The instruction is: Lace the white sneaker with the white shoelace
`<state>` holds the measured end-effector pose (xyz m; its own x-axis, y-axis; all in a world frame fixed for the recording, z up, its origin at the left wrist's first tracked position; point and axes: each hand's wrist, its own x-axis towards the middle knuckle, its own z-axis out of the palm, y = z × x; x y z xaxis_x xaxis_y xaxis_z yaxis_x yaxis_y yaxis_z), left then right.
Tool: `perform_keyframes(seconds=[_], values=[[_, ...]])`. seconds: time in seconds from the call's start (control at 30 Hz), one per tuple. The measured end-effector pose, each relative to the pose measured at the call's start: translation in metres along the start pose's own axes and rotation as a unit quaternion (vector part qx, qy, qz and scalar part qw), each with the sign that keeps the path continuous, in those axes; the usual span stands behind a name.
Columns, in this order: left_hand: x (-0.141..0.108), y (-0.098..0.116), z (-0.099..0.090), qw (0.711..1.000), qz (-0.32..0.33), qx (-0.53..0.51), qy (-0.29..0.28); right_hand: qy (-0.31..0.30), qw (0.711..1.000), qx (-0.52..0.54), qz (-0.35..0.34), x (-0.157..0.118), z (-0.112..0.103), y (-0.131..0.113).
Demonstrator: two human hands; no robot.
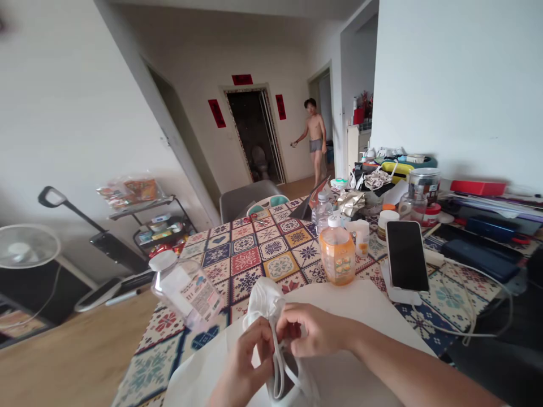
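My left hand (246,364) and my right hand (314,330) are close together low in the view, both pinching a white fabric piece (263,302). A narrow white strap (276,362) hangs down from it between my hands. Under them lies a large white sheet (352,305) on the patterned tablecloth (257,263). Nearest my left hand, a clear plastic bottle (186,291) with a printed label stands tilted at the table's edge. Ahead of my right hand are a bottle of orange drink (337,251) and a black smartphone (407,255) on a white stand.
Jars, bottles, foil packets and bags crowd the table's far side. A white charging cable (470,302) and dark blue cases (481,260) lie at right. Beyond the table stand a grey chair (248,200), a shelf, a fan, and a person (314,138) near a doorway.
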<state>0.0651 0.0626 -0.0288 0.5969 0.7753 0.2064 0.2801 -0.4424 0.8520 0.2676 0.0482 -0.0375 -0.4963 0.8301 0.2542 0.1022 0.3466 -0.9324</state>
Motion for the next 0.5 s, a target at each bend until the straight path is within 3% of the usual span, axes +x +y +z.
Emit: perform_keyframes(seconds=[0.13,0.27,0.5], values=[[-0.001,-0.001,0.002,1.000,0.003,0.016,0.007,0.010,0.999,-0.001,-0.036,0.001,0.003,0.005],[0.000,0.001,0.003,0.999,0.011,0.031,0.017,0.029,0.999,0.002,-0.024,0.002,0.009,0.008],[-0.004,-0.004,0.004,0.994,-0.066,-0.047,0.071,0.046,0.999,0.029,-0.004,0.003,0.008,0.003]])
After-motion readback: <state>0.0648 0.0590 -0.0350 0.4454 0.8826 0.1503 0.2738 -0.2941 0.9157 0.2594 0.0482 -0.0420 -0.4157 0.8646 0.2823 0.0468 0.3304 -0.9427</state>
